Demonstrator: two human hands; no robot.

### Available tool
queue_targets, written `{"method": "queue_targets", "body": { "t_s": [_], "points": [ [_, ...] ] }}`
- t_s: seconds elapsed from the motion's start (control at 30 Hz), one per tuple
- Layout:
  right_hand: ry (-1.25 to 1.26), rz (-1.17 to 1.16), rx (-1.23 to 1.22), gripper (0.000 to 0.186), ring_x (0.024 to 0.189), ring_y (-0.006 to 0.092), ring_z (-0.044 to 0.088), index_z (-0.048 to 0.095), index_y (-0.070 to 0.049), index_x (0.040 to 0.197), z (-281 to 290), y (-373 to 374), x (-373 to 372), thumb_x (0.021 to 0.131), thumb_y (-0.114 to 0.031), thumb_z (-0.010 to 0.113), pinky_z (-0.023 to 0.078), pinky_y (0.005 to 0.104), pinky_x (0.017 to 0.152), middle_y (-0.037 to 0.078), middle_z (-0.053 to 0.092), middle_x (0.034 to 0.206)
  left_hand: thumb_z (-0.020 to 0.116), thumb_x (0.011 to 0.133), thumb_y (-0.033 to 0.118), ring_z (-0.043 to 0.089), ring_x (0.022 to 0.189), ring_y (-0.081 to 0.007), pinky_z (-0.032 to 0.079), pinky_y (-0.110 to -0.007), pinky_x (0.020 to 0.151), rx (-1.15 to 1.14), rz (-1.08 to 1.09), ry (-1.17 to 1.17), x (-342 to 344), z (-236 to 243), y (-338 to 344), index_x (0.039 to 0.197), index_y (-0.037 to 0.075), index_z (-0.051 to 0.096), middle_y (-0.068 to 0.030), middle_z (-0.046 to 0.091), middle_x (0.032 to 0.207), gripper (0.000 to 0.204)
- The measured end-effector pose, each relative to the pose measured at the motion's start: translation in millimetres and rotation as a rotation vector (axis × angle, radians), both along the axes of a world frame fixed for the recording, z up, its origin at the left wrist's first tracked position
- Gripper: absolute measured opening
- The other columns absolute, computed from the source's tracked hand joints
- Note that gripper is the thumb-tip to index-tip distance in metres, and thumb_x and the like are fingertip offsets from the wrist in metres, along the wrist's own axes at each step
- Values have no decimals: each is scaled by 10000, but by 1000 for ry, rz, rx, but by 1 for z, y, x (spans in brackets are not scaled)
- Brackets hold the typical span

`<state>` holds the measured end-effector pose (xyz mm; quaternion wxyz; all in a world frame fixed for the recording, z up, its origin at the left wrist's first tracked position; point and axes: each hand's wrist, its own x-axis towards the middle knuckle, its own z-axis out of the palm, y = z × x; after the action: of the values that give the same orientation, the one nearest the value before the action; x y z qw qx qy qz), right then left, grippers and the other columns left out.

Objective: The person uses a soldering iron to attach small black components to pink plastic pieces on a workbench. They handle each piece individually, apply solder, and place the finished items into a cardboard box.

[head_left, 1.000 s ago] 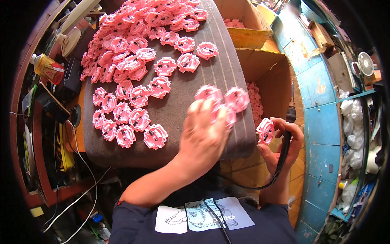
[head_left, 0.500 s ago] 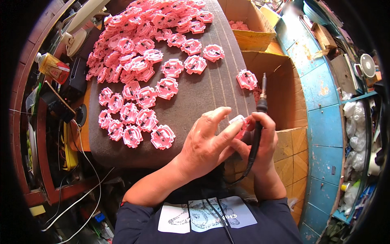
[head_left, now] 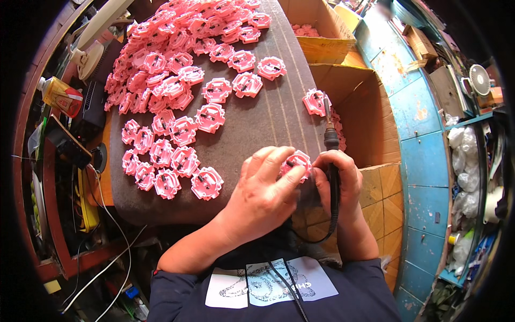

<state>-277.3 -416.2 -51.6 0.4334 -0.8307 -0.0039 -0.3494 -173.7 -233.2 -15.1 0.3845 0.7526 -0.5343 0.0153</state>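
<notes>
Between the fingers of my left hand [head_left: 265, 185] is a pink plastic part [head_left: 296, 164], held above the near right of the dark work surface [head_left: 241, 134]. My right hand [head_left: 340, 180] is wrapped round the black handle of a soldering iron [head_left: 333, 185], its metal tip pointing away from me. The iron's cord loops down below the hand. One more pink part [head_left: 315, 102] lies at the right edge of the surface, just behind the tip in this view. My right fingertips are close to the held part but apart from it.
A large heap of pink parts [head_left: 166, 59] covers the far left, with several loose ones [head_left: 206, 183] nearer me. Cardboard boxes [head_left: 370, 118] with pink parts inside stand to the right, beside blue cabinets [head_left: 426, 155]. A bottle [head_left: 61, 96] and cables [head_left: 129, 247] are at left.
My left hand has shifted slightly left with the pink part, turning its face into view. My right hand has drawn apart from the part, still gripping the iron.
</notes>
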Motion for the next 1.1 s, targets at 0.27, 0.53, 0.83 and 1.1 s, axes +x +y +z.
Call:
{"method": "queue_targets", "body": {
  "t_s": [0.27,0.53,0.83,1.1],
  "points": [
    [-31,20,-122,497,751,298,610,598,-27,1245,5,1,2,796,91,777,502,406,642,141,673,967,816,836,64,640,1124,-356,502,-462,975,-80,22,-63,3,-12,-7,1159,60,712,-120,683,1215,339],
    [-122,24,-207,461,718,338,589,600,-32,1244,-3,5,-1,827,85,756,486,437,625,160,673,962,789,874,48,670,1152,-359,518,-452,984,-76,-5,-60,7,-9,-2,1126,26,710,-134,702,1201,265],
    [-146,25,-243,462,709,330,568,605,-29,1238,-3,13,-1,823,105,757,476,437,613,145,677,980,760,875,-28,682,1162,-381,568,-463,993,-177,-15,76,7,-13,1,1167,-3,683,-165,694,1221,303],
    [-127,-3,-240,461,728,345,582,607,-33,1237,-4,18,0,823,108,755,490,442,624,154,673,987,786,851,-28,679,1162,-391,569,-465,992,-216,5,83,6,-17,2,1194,2,680,-177,690,1228,360]
  ]
}}
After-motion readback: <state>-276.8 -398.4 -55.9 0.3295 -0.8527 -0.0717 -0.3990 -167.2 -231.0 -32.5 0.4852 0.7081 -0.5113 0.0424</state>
